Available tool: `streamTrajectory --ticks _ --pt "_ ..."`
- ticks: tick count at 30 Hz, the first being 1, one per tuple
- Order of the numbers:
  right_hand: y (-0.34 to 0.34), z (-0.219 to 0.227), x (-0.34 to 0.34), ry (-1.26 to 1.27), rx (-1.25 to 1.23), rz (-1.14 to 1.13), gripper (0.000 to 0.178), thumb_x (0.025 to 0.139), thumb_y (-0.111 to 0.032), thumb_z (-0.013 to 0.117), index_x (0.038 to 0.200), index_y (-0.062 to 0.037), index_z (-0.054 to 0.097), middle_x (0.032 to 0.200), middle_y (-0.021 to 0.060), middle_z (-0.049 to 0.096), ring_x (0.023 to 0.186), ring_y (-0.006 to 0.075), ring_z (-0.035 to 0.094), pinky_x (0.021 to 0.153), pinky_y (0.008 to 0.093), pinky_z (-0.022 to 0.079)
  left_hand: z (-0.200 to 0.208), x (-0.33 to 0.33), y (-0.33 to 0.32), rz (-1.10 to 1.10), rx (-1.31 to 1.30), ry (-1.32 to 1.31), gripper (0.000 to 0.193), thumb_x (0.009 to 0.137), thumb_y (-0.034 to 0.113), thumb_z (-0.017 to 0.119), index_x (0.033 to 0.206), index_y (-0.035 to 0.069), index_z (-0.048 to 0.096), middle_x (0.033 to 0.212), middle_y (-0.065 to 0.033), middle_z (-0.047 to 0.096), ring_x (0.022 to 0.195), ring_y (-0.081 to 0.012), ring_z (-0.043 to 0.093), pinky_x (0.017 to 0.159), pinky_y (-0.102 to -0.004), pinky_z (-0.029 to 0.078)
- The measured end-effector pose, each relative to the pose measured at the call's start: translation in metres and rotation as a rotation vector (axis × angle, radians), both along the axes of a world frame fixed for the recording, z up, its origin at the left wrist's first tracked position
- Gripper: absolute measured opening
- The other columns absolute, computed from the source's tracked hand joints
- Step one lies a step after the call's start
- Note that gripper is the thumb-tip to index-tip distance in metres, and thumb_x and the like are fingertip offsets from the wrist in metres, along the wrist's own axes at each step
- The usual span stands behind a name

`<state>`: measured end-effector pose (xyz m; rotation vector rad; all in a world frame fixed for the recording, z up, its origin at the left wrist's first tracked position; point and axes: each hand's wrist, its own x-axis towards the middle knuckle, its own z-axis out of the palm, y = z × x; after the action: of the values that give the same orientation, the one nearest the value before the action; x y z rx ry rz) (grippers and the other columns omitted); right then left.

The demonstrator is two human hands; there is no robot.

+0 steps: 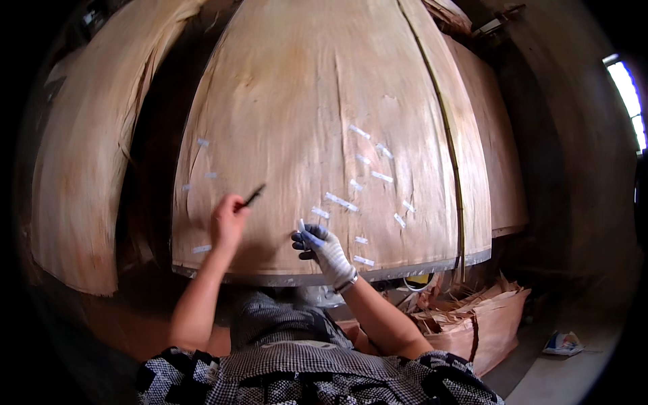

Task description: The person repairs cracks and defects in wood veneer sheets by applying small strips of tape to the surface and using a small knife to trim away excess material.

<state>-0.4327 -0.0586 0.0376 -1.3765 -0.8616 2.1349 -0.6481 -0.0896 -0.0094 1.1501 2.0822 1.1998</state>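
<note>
A large sheet of thin wood veneer (324,108) lies on a work table in front of me, dotted with several short strips of white tape (341,201). My left hand (228,219), bare, rests on the veneer near its front edge and holds a thin dark tool (254,196) that points up and to the right. My right hand (324,248), in a white and blue glove, presses on the veneer a little to the right, with a small piece of white tape (302,226) at its fingertips.
Another veneer stack (88,155) lies to the left and one (496,155) to the right. A pile of veneer scraps (472,314) sits at the lower right, with a small packet (561,343) on the floor. A yellow-green line (449,145) runs down the sheet. A window (628,101) glows at right.
</note>
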Motion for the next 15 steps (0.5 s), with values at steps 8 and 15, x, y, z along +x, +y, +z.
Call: streamTrajectory --ticks 8,15 --pt "0.024 0.002 0.086 0.446 0.08 -0.444 0.015 0.08 -0.008 0.056 0.094 -0.0028 0.059 0.088 0.0049 0.06 0.08 0.016 0.058 0.072 0.0279 0.047 0.078 0.17 0.032 -0.771 0.281 0.072 0.011 0.071 0.01 0.063 0.078 0.004 0.058 0.076 -0.0122 0.058 0.07 -0.0293 0.058 0.061 -0.0362 0.046" --pt "0.101 0.032 0.136 0.006 0.104 -0.344 0.027 0.078 -0.014 0.063 0.102 -0.0025 0.057 0.085 0.0081 0.064 0.063 0.015 0.06 0.051 0.0255 0.044 0.053 0.148 0.158 -0.691 0.3 0.014 0.013 0.08 0.01 0.053 0.088 0.003 0.06 0.084 -0.0125 0.06 0.075 -0.0282 0.059 0.063 -0.0349 0.048"
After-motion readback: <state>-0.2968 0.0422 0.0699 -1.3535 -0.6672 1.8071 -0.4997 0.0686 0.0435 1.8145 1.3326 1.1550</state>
